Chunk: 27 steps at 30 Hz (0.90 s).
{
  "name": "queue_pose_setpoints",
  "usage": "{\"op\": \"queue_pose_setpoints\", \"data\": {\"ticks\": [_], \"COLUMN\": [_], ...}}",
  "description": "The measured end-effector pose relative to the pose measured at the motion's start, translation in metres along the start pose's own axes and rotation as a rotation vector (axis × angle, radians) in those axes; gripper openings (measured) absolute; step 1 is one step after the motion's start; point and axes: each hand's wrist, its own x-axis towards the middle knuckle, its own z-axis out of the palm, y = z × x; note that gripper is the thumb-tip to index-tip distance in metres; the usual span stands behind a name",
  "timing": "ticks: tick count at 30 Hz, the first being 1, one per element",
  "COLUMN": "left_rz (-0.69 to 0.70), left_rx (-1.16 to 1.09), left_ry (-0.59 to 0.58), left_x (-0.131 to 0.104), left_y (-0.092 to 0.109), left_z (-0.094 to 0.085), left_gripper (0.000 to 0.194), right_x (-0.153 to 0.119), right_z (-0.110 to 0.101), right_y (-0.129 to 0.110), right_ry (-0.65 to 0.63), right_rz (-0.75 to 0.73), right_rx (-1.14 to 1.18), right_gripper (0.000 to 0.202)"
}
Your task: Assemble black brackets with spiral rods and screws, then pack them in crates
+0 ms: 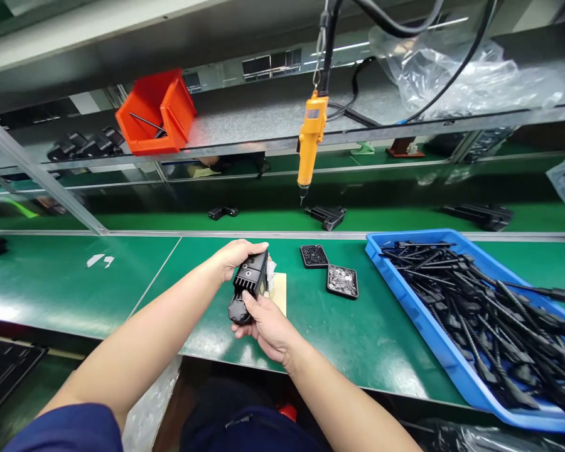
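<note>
Both hands hold one black ribbed device housing (250, 274) over the near edge of the green bench. My left hand (236, 256) grips its far end, with the thumb along the top. Closed on the near end, beside a round knob-like part (239, 310), is my right hand (267, 323); its thumb presses the upper face. A yellow sheet (279, 294) and a bit of white material lie just behind the housing. To the right are two small black trays, one with dark screws (314, 256) and one with shiny metal parts (342, 280).
A blue tray (417, 317) full of black cabled parts covers the right side. An orange electric screwdriver (312, 138) hangs over the bench. Above, the shelf bears a red bin (157, 113) and clear plastic bags (471, 78). Black parts (328, 216) lie along the back.
</note>
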Motion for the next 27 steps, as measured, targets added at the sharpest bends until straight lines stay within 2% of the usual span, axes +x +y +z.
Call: {"op": "queue_pose_setpoints", "data": {"ticks": [5, 7, 9, 10, 11, 13, 15, 17, 19, 24, 27], "left_rz": [0.043, 0.053, 0.082, 0.102, 0.124, 0.167, 0.212, 0.260, 0.297, 0.323, 0.302], "left_rx": [-0.104, -0.152, -0.182, -0.197, -0.209, -0.213, -0.209, -0.204, -0.200, -0.264, -0.289], "left_ry": [-0.006, -0.025, -0.037, -0.037, -0.034, -0.023, -0.011, -0.012, -0.022, -0.034, -0.062], "left_x": [0.019, 0.027, 0.033, 0.036, 0.037, 0.039, 0.040, 0.040, 0.041, 0.045, 0.045], "left_y": [-0.001, -0.003, -0.006, -0.008, -0.010, -0.013, -0.016, -0.018, -0.021, -0.025, -0.024], "left_z": [0.001, 0.001, -0.001, -0.002, -0.003, -0.004, -0.004, -0.005, -0.006, -0.006, -0.006], "left_gripper": [0.034, 0.030, 0.025, 0.023, 0.022, 0.023, 0.026, 0.031, 0.038, 0.043, 0.046], "right_x": [-0.001, -0.002, -0.004, -0.005, -0.006, -0.008, -0.008, -0.005, 0.000, 0.013, 0.015], "right_z": [-0.004, -0.011, -0.020, -0.025, -0.029, -0.032, -0.030, -0.023, -0.015, 0.000, 0.001], "right_y": [-0.015, -0.024, -0.036, -0.043, -0.053, -0.074, -0.094, -0.111, -0.121, -0.134, -0.139], "right_ry": [0.057, 0.073, 0.173, 0.253, 0.331, 0.382, 0.240, 0.051, -0.049, -0.115, -0.184], "right_rz": [0.029, 0.096, 0.107, 0.030, -0.109, -0.497, -0.801, -0.879, -0.817, -0.577, -0.580], "right_rx": [-0.024, -0.141, -0.391, -0.565, -0.754, -1.124, -1.416, -1.628, -1.788, -2.094, -2.234], "right_gripper": [0.053, 0.058, 0.065, 0.065, 0.061, 0.044, 0.027, 0.029, 0.034, 0.040, 0.045]}}
